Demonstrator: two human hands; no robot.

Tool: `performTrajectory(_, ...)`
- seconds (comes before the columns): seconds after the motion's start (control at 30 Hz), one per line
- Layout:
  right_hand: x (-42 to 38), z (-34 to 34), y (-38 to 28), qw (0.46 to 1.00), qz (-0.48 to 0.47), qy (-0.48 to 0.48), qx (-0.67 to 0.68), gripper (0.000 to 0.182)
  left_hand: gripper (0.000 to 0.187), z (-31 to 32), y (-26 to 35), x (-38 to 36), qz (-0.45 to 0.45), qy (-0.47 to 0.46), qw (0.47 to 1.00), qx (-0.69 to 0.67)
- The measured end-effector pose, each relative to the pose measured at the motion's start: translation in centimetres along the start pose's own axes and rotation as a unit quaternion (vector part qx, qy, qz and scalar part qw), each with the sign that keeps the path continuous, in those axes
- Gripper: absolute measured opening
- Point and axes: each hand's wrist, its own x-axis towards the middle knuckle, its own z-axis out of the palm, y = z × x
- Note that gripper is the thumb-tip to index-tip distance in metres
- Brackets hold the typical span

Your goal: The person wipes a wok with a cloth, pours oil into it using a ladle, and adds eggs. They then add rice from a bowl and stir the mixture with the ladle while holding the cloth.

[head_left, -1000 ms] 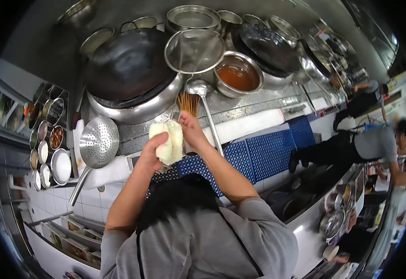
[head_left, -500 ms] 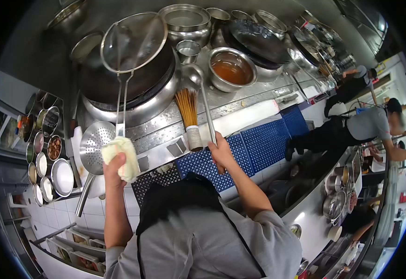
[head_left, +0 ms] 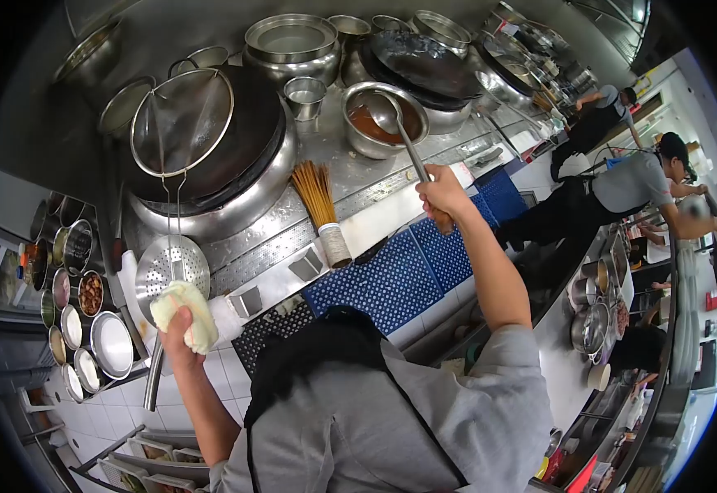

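Observation:
My left hand (head_left: 179, 335) is closed round a folded pale cloth (head_left: 184, 316), wrapped about the handle of a wire strainer (head_left: 182, 123) held over the large dark wok (head_left: 239, 131). Just behind the cloth lies a perforated skimmer (head_left: 171, 267), its handle pointing down. In my right hand (head_left: 443, 193) is the handle of a metal ladle (head_left: 385, 113), whose bowl is over the steel bowl (head_left: 352, 140) of reddish-brown liquid. A bamboo brush (head_left: 319, 201) leans between my hands at the stove's front edge.
Metal pots (head_left: 292, 39) and a second wok (head_left: 424, 66) line the stove's back. Round food containers (head_left: 112, 345) stand at the left. Two people (head_left: 634, 193) in grey and black work at the right, beside a counter (head_left: 551, 361) holding pans. Blue mats (head_left: 375, 287) lie along the front.
My right hand has moved right and up, bringing the ladle from beside the brush to over the bowl of liquid. The strainer and cloth sit further left in view; the whole view has shifted.

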Motion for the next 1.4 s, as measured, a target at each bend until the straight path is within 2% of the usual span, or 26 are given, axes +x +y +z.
performTrajectory(0.1,1.8,-0.7,-0.3,0.998,0.031,-0.011,0.058,0.014,0.058,-0.7,0.4,0.0,0.002,0.006,1.000,0.012)
performTrajectory(0.2,4.7,-2.3,-0.3,0.977,0.081,-0.069,0.185,0.008,0.057,-1.4,0.8,0.2,0.001,0.008,1.000,0.023)
performTrajectory(0.23,5.5,-2.8,-0.5,0.925,0.159,-0.101,0.330,0.010,0.057,-1.3,0.9,0.2,0.000,0.011,1.000,0.022)
performTrajectory(0.27,5.7,-3.0,-0.2,0.876,0.172,-0.129,0.431,0.011,0.057,-1.2,1.2,0.2,0.000,0.015,1.000,0.021)
performTrajectory(0.33,5.5,-2.8,0.1,0.746,0.194,-0.179,0.611,0.012,0.056,-0.5,1.8,-0.1,0.002,0.026,0.999,0.025)
performTrajectory(0.5,3.5,-2.7,-0.5,0.682,0.121,-0.252,0.676,0.014,0.053,-0.6,2.6,-0.4,0.000,0.045,0.999,0.017)
performTrajectory(0.6,1.8,-2.9,-3.3,0.702,0.085,-0.261,0.657,0.027,0.052,-1.6,3.2,-0.5,0.012,0.058,0.998,0.002)
performTrajectory(0.77,-1.3,-0.7,-7.9,0.712,0.081,-0.245,0.653,0.032,0.056,-1.3,5.2,-0.7,0.038,0.062,0.997,0.006)
performTrajectory(0.93,-2.9,3.8,-9.6,0.616,0.083,-0.383,0.683,0.035,0.055,-0.5,7.3,-1.0,0.041,0.054,0.998,-0.018)
performTrajectory(1.0,-3.5,6.2,-10.0,0.568,0.111,-0.414,0.703,0.033,0.054,0.4,8.0,-1.1,0.045,0.047,0.997,-0.029)
performTrajectory(1.1,-3.0,9.9,-9.6,0.525,0.149,-0.443,0.712,0.033,0.052,2.0,9.2,-0.9,0.034,0.020,0.998,-0.053)
performTrajectory(1.2,-1.9,13.1,-9.2,0.597,0.158,-0.433,0.656,0.021,0.045,4.6,10.1,-0.8,0.026,0.001,0.997,-0.068)
performTrajectory(1.27,-1.7,14.8,-8.8,0.701,0.134,-0.398,0.576,0.010,0.044,6.2,10.1,-0.4,0.018,-0.013,0.997,-0.070)
performTrajectory(1.37,-2.5,17.0,-8.3,0.879,0.061,-0.279,0.381,0.010,0.039,9.6,10.0,-0.7,-0.002,-0.056,0.994,-0.091)
performTrajectory(1.4,-2.6,17.6,-7.7,0.908,0.022,-0.262,0.326,0.011,0.038,10.6,9.8,-0.6,-0.010,-0.075,0.993,-0.094)
